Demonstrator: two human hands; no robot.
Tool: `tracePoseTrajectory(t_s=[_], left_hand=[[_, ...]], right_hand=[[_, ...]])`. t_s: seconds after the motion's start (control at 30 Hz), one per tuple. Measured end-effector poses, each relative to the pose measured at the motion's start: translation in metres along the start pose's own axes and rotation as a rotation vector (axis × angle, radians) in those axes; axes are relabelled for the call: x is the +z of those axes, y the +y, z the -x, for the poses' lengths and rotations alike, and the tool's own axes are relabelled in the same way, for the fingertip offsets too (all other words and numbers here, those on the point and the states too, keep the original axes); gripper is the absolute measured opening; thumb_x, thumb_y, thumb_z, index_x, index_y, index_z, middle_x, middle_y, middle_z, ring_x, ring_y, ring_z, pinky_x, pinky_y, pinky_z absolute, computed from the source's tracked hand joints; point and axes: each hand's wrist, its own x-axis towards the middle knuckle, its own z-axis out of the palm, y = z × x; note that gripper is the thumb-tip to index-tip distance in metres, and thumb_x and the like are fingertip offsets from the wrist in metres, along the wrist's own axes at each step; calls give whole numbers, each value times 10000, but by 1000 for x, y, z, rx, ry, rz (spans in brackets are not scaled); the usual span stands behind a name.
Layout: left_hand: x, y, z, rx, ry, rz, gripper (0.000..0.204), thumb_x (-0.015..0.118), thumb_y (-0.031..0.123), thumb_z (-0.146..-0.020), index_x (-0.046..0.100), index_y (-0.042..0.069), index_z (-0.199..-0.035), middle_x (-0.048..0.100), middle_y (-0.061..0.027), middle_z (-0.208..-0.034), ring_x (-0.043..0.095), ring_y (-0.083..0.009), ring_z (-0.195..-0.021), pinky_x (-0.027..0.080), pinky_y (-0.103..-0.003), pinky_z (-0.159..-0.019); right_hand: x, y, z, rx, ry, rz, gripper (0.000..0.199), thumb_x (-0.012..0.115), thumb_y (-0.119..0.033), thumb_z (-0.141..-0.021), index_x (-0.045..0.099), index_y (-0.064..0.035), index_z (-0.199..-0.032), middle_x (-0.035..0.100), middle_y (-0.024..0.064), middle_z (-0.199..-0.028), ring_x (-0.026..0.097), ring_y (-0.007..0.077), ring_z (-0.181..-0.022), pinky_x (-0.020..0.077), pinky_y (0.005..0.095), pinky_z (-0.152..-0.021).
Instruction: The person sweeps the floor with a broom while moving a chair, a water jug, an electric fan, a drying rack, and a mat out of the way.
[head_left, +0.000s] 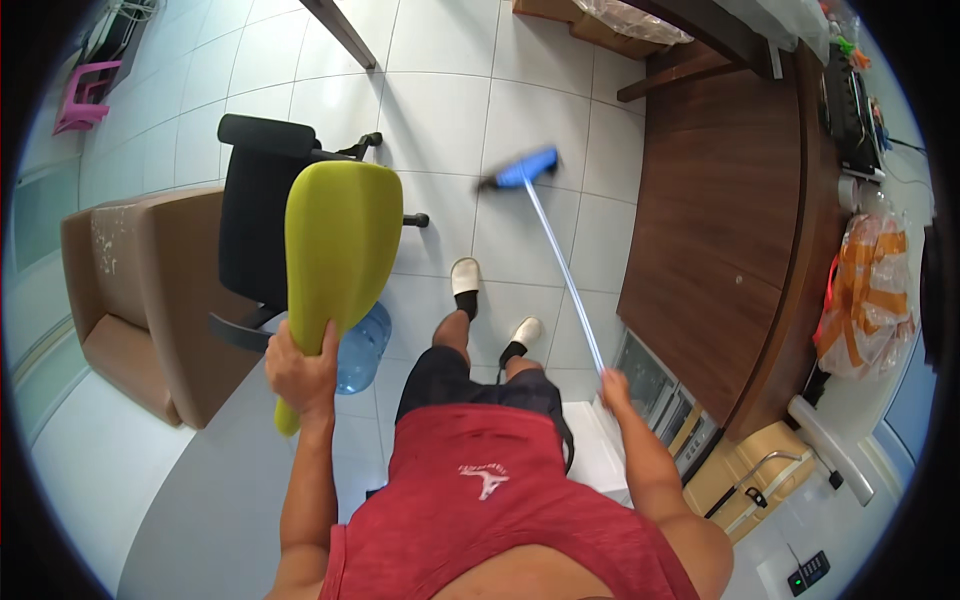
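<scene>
My right hand (614, 390) is closed around the upper end of a broom (563, 268) with a pale straight handle. Its blue head (526, 168) is on the tiled floor ahead of my feet, and its bristles are blurred. On the left, my left hand (305, 368) grips a yellow-green curved piece (343, 235), broad at its far end and narrow near my fingers. It looks like part of a moulded chair, but I cannot tell its kind for certain. Behind it stands a black office chair (252, 220), partly hidden.
A brown armchair (160, 300) stands at the left, and a blue water bottle (365, 350) is on the floor beside my left arm. Along the right runs a dark wood desk (715, 230), with a yellow suitcase (750, 475) near it. A pink stool (85, 97) is far left.
</scene>
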Motion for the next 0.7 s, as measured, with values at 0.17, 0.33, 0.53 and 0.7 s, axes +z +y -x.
tracePoseTrajectory(t_s=[0.17,0.33,0.53,0.7], left_hand=[[4,19,-8,-23,-1,48,434,653,386,-715,543,59,-979,570,-113,-851,562,-310,-774,448,-401,-683],[6,7,-9,4,1,46,441,633,406,-728,537,67,-993,570,-114,-890,558,-307,-829,440,-408,-715],[-2,12,-9,-48,-66,58,447,623,420,-731,537,71,-996,566,-104,-882,557,-304,-828,437,-414,-720],[2,7,-8,18,3,76,419,645,390,-716,538,63,-955,543,-92,-815,543,-288,-760,439,-394,-661]], right_hand=[[-2,-348,-142,-334,-72,-72,406,379,-338,-871,519,-18,-664,538,153,-567,511,263,-431,413,403,-443],[-9,-358,-110,-330,-186,-392,276,454,-295,-852,509,-61,-716,461,62,-492,412,169,-348,375,352,-389],[-45,-91,18,-434,303,-40,292,543,-240,-819,594,-71,-1051,587,142,-691,572,181,-635,441,301,-601],[-177,-76,144,23,455,414,287,471,-324,-840,612,-162,-1030,599,204,-805,592,360,-779,466,433,-657]])
